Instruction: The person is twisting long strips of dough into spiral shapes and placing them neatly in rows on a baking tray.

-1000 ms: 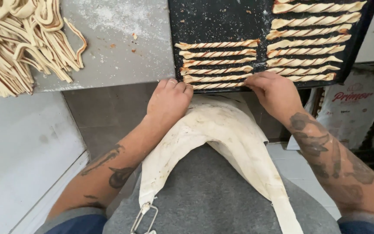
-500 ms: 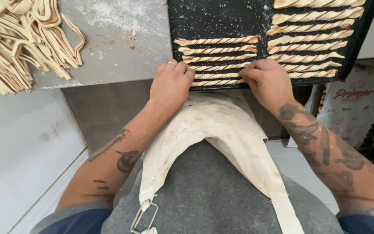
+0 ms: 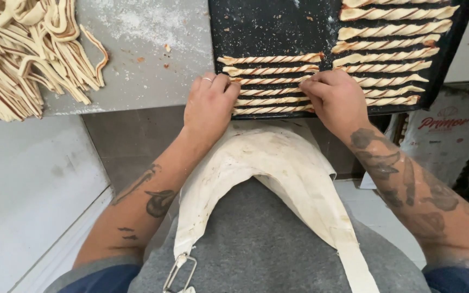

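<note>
Head camera, looking straight down: both hands rest at the near edge of a black, flour-dusted metal baking tray (image 3: 267, 27) that sits on a grey floured worktop (image 3: 142, 49). The left hand (image 3: 211, 103) lies palm down at the left ends of the twisted, brown-striped pale dough sticks (image 3: 272, 58), its fingers bent and pressed onto the ends of the middle sticks in the left column; a ring shows on one finger. The right hand (image 3: 335, 97) lies palm down at the right ends of the same sticks, in the gap between the two columns, fingers curled down onto the dough. Whether either hand pinches a stick or merely presses on it is hard to tell, since the fingertips are tucked under.

The sticks lie in two columns of parallel rows across the tray, the left column holding about five, the right column (image 3: 392, 49) running further up the tray. On the worktop, well apart to the left, sits a loose heap of untwisted pale dough strips (image 3: 23, 59). A cream cloth apron (image 3: 267, 168) over a grey top fills the foreground. A white printed sack (image 3: 446, 135) stands below the tray at the right.
</note>
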